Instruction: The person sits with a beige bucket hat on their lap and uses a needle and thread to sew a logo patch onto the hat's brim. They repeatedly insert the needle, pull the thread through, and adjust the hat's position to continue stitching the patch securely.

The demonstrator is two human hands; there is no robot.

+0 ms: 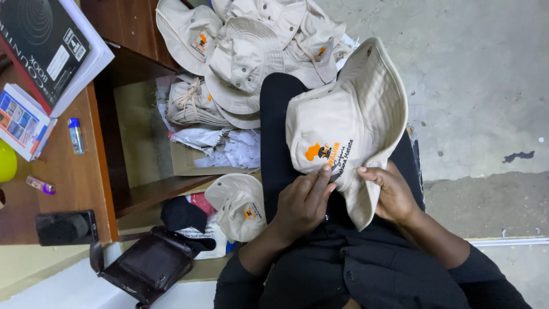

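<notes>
pile of beige bucket hats (pixel 246 51) on floor ahead | beige bucket hat (pixel 343 123) on person's lap, logo up | left hand (pixel 303 203) fingers flat on logo | right hand (pixel 392 191) fingers pinching brim

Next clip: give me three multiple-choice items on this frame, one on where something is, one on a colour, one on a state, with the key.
1. Where does the dark phone lie?
A. on the wooden desk
B. on the floor
C. on the person's lap

2. What colour is the bucket hat under the hands?
A. black
B. beige with orange embroidery
C. green

3. What is the left hand doing?
A. hanging free
B. gripping the brown bag
C. fingertips pressed on the hat's embroidery

Key: 1 A, it rests at the desk's near edge. 2 B, pale cloth with an orange emblem. 3 C, its fingers lie on the emblem while the right hand holds the brim.
</notes>
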